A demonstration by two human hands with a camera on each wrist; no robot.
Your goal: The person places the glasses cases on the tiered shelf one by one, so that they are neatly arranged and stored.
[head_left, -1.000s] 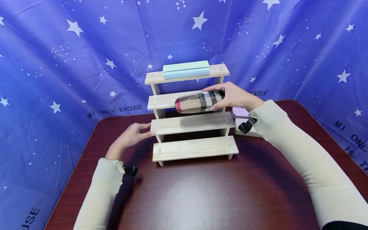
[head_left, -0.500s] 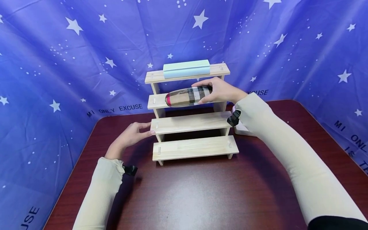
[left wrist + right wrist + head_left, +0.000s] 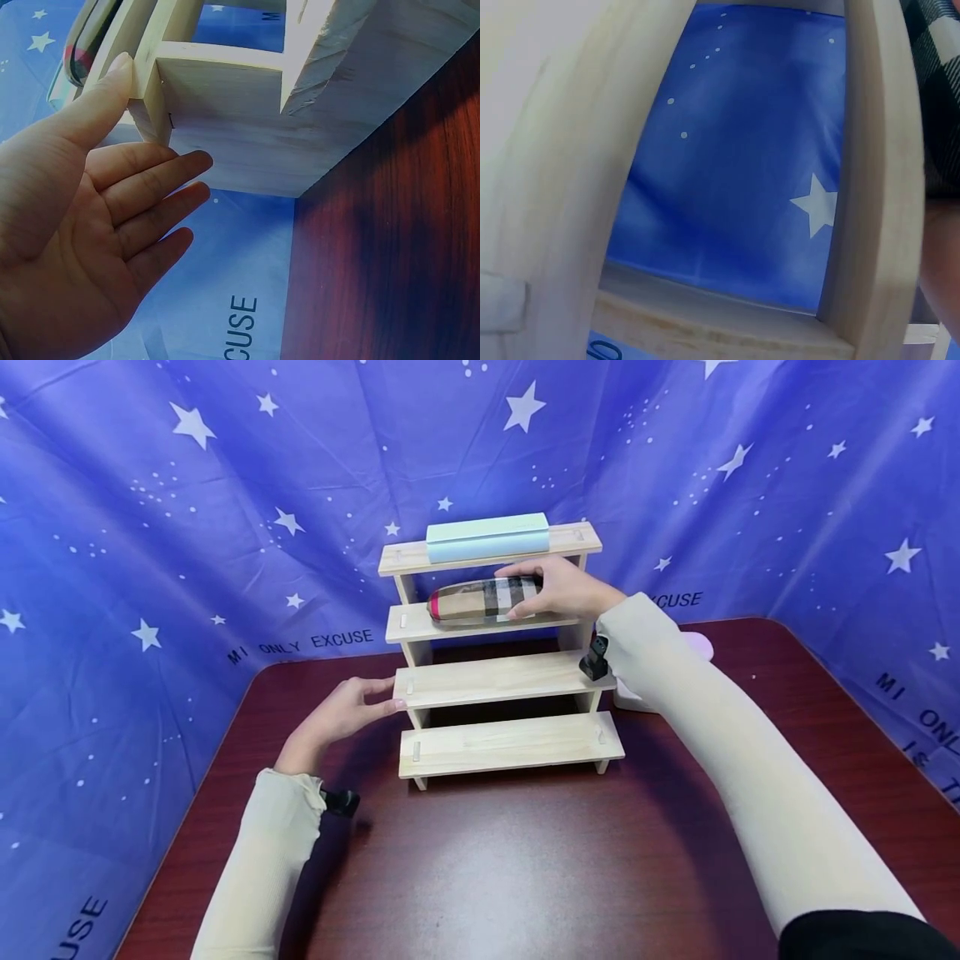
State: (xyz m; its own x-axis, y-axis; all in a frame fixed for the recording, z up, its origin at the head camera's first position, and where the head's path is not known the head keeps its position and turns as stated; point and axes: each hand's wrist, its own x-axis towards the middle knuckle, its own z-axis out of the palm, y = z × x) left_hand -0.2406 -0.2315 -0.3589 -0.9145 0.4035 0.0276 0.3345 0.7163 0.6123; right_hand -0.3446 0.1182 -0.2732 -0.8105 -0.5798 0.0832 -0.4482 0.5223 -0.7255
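A plaid glasses case with a pink band near its left end lies lengthwise at the second-highest step of a tiered wooden shelf. My right hand grips the right end of the case, thumb in front and fingers behind. In the right wrist view, only a strip of the plaid case shows at the right edge. At the shelf's left side, my left hand holds the end of a lower step. The left wrist view shows that left hand with thumb and index finger about the board's end, other fingers extended.
A pale blue box sits on the top step. Partly hidden behind the right sleeve are a pink-lilac item and a white item. A starry blue curtain hangs behind the dark red table.
My right hand has carried the plaid case left and back, from in front of the second-highest step to over its board. The left hand has stayed in place.
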